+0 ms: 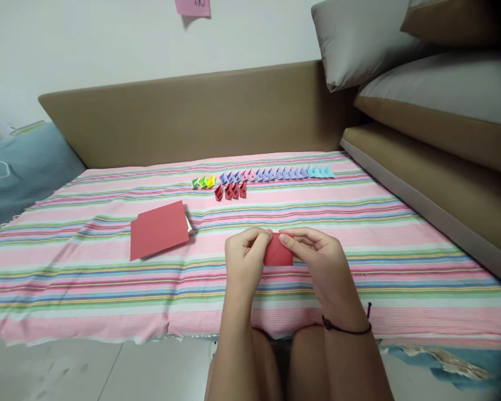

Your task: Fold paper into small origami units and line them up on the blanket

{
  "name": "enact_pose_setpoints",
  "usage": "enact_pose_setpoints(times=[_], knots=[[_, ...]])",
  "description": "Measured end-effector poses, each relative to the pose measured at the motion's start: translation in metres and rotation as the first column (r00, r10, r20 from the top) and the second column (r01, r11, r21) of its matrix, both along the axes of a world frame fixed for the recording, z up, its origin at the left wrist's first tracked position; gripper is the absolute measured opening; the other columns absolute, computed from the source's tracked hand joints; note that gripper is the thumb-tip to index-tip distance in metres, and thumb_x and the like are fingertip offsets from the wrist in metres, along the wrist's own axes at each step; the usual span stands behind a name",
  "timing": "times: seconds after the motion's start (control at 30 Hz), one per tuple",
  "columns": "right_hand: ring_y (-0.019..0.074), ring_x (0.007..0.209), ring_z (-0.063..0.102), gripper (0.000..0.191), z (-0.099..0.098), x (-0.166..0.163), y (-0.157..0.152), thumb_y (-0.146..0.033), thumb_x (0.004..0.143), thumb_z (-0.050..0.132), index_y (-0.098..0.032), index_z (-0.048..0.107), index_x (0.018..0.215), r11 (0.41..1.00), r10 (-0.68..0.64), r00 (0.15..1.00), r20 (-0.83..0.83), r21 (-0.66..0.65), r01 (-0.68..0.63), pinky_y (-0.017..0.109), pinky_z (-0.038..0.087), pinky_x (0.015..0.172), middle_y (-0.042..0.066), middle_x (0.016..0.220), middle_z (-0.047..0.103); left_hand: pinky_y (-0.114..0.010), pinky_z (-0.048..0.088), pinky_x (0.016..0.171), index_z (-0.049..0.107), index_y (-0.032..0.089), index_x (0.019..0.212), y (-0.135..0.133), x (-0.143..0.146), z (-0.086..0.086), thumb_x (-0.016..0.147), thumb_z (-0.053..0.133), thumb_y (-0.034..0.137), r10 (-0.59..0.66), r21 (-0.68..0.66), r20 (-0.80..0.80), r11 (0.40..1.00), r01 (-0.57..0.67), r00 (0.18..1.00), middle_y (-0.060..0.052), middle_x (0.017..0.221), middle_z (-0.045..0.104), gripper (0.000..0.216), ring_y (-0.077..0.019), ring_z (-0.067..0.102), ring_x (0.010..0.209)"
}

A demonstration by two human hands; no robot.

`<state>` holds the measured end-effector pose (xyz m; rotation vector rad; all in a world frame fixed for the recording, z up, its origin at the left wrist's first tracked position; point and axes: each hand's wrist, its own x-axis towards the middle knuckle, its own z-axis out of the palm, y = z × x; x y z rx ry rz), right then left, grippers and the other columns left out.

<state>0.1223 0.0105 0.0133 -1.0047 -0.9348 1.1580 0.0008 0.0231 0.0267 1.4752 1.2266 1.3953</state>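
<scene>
Between my two hands is a small red folded paper [278, 253], held up by its top corners above the striped cloth. My left hand [247, 248] pinches the upper left corner with thumb and fingers. At the upper right corner, my right hand [317, 253] grips the paper the same way, thumb in front. A diagonal crease shows on the paper's face. Beyond my hands, several small dark red folded paper pieces [235, 191] stand in a short row. Behind them runs a longer row of folded pieces in purple [292, 173], pink, light blue, green and yellow.
A stack of red paper sheets [161, 231] lies to the left on the striped cloth [108, 289]. A brown backrest [192, 120] closes off the far side. Grey and brown cushions [438, 89] are piled at right. A pink note [193, 7] hangs on the wall.
</scene>
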Motion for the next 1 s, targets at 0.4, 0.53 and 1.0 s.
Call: enact_pose_setpoints(times=[0.4,0.53,1.0], knots=[[0.0168,0.072,0.068,0.017,-0.001,-0.0025,0.0009,-0.026,0.064,0.078,-0.018,0.073,0.079,0.993,-0.118,0.992,-0.035,0.022,0.119,0.029,0.055,0.069,0.003,0.075,0.074,-0.023,0.051,0.062,0.067,0.013,0.073,0.0026,-0.0001,-0.0003,0.065,0.075,0.028,-0.026,-0.125,0.193,0.991,0.051,0.981,-0.004,0.07,0.07,0.019,-0.014,0.064,0.064],[0.0153,0.068,0.067,0.018,0.0008,-0.0057,0.0015,-0.026,0.064,0.078,-0.018,0.073,0.079,0.976,-0.215,0.971,-0.101,-0.004,0.216,0.026,0.053,0.062,0.003,0.072,0.073,-0.027,0.054,0.069,0.065,0.013,0.088,0.0024,0.0022,-0.0015,0.058,0.08,0.021,-0.219,-0.254,0.289,0.921,0.295,0.932,-0.005,0.08,0.071,0.034,-0.0161,0.067,0.073],[0.0131,0.07,0.064,0.023,-0.0022,-0.0057,0.0047,-0.028,0.066,0.077,-0.018,0.069,0.084,0.989,-0.145,0.966,-0.212,-0.057,0.136,0.024,0.052,0.066,0.002,0.074,0.07,-0.019,0.053,0.056,0.072,0.01,0.078,0.0033,0.0065,-0.004,0.069,0.073,0.032,-0.052,-0.25,0.297,0.959,0.13,0.953,-0.004,0.063,0.07,0.024,-0.0105,0.063,0.054]])
